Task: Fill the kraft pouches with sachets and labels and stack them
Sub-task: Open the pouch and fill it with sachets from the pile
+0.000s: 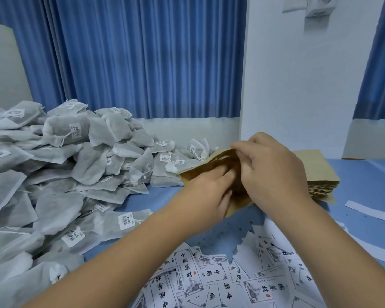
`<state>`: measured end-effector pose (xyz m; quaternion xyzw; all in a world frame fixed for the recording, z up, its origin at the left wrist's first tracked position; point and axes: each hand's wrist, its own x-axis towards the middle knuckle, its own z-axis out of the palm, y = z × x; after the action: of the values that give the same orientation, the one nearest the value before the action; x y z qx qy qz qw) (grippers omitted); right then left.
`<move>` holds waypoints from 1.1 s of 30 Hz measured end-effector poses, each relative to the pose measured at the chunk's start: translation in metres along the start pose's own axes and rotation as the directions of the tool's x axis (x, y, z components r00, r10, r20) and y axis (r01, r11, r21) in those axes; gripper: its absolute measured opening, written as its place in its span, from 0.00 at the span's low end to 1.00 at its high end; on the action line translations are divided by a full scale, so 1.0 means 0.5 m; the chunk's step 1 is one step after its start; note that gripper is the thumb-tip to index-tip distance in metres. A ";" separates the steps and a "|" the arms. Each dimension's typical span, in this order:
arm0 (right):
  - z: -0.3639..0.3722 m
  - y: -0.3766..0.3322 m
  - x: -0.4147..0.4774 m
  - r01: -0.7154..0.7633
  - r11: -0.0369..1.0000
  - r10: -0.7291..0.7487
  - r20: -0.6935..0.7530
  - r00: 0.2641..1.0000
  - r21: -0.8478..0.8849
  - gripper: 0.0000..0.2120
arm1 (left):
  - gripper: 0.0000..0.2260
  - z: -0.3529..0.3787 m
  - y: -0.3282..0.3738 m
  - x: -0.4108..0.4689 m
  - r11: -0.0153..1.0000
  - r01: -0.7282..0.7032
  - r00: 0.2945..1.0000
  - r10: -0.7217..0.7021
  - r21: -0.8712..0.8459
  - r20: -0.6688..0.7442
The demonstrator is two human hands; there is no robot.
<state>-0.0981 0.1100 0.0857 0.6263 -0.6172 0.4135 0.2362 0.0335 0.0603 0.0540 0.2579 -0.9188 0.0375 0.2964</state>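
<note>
as left hand (pixel 211 192) and right hand (pixel 269 172) grip one kraft pouch (pixel 200 168) at its mouth, sachets (pixel 76 163) to their left and labels (pixel 220 278) nearer lie unpacked, so filling seems barely begun.

left hand (pixel 209 196), right hand (pixel 269 172) gripping kraft pouch (pixel 203 166)

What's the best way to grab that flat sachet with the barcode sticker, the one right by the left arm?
Probably pinch the sachet by its right-hand corner, the one poking out onto the blue table, coming in from the right. It lies flat and that corner looks free, while its left end sits in among the pile of sachets. Keep off the barcode sticker.
</note>
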 end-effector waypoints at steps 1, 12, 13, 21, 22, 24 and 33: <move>0.002 0.003 0.000 -0.006 1.000 0.006 -0.002 1.000 -0.006 0.09 | 0.19 -0.005 -0.002 -0.015 0.999 -0.034 0.999 0.034 0.001 -0.009; 0.020 0.008 -0.011 -0.043 0.999 0.041 0.120 0.992 0.017 0.11 | 0.20 -0.036 -0.166 -0.169 0.817 0.387 0.848 -0.497 0.427 0.183; 0.021 0.007 -0.012 -0.047 0.999 0.043 0.133 0.990 0.025 0.12 | 0.22 -0.032 -0.181 -0.179 0.774 0.424 0.766 -0.584 0.471 0.269; 0.018 0.014 -0.009 -0.080 0.994 0.067 0.170 0.983 0.071 0.11 | 0.20 -0.007 -0.220 -0.195 0.730 0.547 0.660 -0.677 0.409 0.325; 0.018 0.014 -0.008 -0.081 0.994 0.067 0.169 0.983 0.079 0.11 | 0.21 -0.008 -0.222 -0.196 0.732 0.560 0.670 -0.676 0.388 0.308; 0.018 0.014 -0.008 -0.086 0.992 0.070 0.168 0.983 0.091 0.11 | 0.23 -0.010 -0.225 -0.199 0.724 0.611 0.668 -0.688 0.320 0.283; 0.024 0.021 -0.010 -0.103 0.989 0.085 0.162 0.983 0.109 0.11 | 0.11 -0.030 -0.199 -0.187 0.898 0.397 0.915 -0.371 0.188 -0.160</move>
<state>-0.1052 0.1017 0.0729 0.6399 -0.6373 0.4092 0.1299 0.1555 0.0199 0.0052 0.4623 -0.8207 0.0933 0.3227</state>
